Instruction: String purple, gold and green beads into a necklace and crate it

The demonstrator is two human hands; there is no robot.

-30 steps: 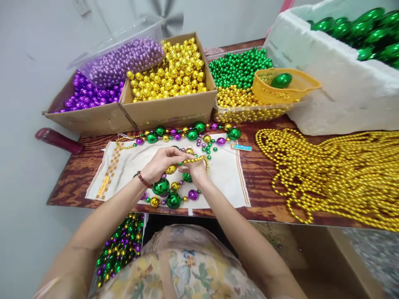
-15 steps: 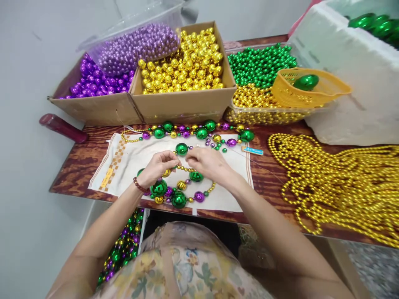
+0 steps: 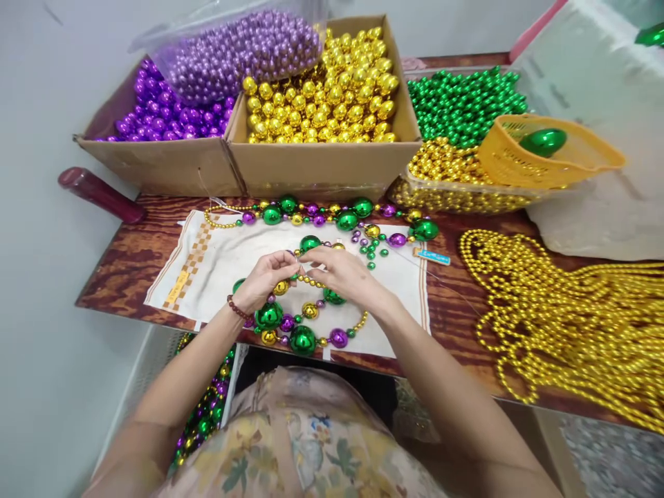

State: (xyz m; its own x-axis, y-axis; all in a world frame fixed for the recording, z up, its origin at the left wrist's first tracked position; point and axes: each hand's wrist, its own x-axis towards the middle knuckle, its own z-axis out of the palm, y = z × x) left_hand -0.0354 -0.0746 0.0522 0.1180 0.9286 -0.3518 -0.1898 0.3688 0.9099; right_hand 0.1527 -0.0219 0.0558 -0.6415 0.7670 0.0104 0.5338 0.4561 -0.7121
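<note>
The left hand (image 3: 263, 278) and right hand (image 3: 343, 273) meet fingertip to fingertip, each pinching the bead strand (image 3: 303, 339), which loops on the white cloth (image 3: 223, 256) at the table's (image 3: 129, 270) near edge. If either pinch slips, beads could slide off the thread and roll over that edge.

The cloth (image 3: 223, 263) was white, with a tan checked band along one end. The necklace (image 3: 303, 340) on the cloth alternated green, gold and purple. Behind the cloth lay purple beads (image 3: 155, 121) and gold beads (image 3: 321, 97); right of the cloth, the strands (image 3: 570, 318) were gold.
</note>
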